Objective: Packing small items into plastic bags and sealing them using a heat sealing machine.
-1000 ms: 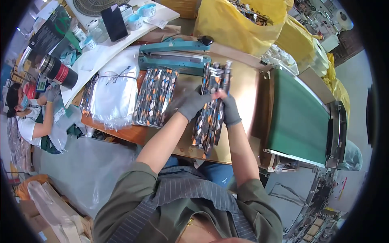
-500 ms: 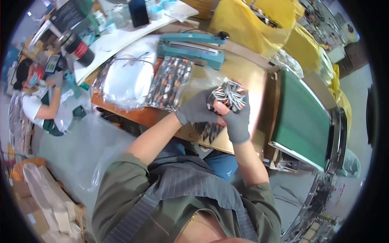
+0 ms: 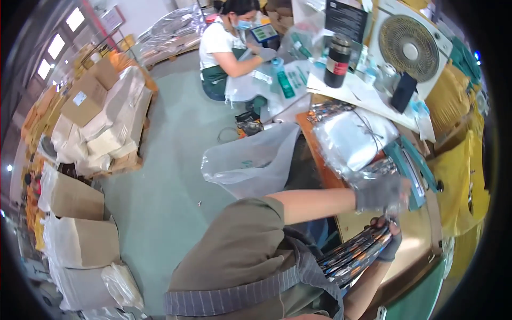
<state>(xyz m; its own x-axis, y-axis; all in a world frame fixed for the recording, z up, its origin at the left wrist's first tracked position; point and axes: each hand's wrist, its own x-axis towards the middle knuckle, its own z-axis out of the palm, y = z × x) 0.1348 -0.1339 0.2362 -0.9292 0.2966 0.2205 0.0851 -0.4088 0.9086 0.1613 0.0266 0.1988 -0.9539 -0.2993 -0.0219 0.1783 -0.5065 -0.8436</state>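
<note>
My right hand (image 3: 392,241), in a grey glove with bare fingertips, is wrapped round a bundle of slim dark sticks (image 3: 354,255) with orange and grey patterning. The bundle slants down toward my apron. Just beyond its upper end is my left hand (image 3: 380,193), in a matching glove and smeared by motion, so its fingers do not show clearly. Beside that hand lies a stack of clear plastic bags (image 3: 349,141). Patterned packs (image 3: 381,166) lie partly covered next to it. A teal bar sealer (image 3: 410,169) stands close by on the work table (image 3: 349,223).
A co-worker (image 3: 226,50) sits at the far side near a small scale (image 3: 264,33). A white side table (image 3: 346,90) bears a dark flask (image 3: 338,61) and a phone (image 3: 404,92). A large clear bag (image 3: 256,160) hangs by the table. Cartons (image 3: 85,98) are stacked at left.
The view has swung left, bringing in the floor and cartons. My left hand has come away from the bundle toward the plastic bags. The bundle now slants toward me in my right hand.
</note>
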